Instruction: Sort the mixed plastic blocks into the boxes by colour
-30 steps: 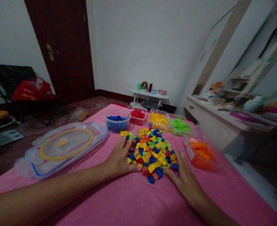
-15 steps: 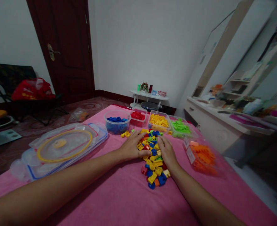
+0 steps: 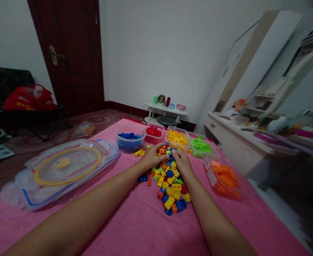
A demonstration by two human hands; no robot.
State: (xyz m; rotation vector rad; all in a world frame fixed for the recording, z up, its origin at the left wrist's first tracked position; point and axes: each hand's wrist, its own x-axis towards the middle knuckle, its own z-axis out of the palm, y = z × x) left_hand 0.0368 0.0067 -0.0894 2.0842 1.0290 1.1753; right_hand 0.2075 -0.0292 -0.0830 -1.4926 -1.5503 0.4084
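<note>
A loose pile of toy building bricks (image 3: 169,181) in yellow, blue, red, green and orange lies on a pink cloth (image 3: 145,224). My left hand (image 3: 153,157) rests at the far left side of the pile, fingers curved over the bricks and thumb apart. On the opposite side, my right hand (image 3: 182,163) reaches in with its fingertips at some blue bricks. Neither hand visibly grips a brick, though the fingertips are partly hidden. An orange brick piece (image 3: 149,179) and blue bricks (image 3: 142,177) lie beside my left wrist.
Behind the pile stand tubs of blue bricks (image 3: 130,137), red bricks (image 3: 153,132), yellow bricks (image 3: 177,137) and green bricks (image 3: 201,144). A clear box of orange bricks (image 3: 224,179) is at right. Stacked plastic lids (image 3: 73,165) lie at left.
The far part of the pile has been spread, with blue and orange pieces now exposed beside my left wrist. My hands have shifted slightly away from me, and the view has turned a little.
</note>
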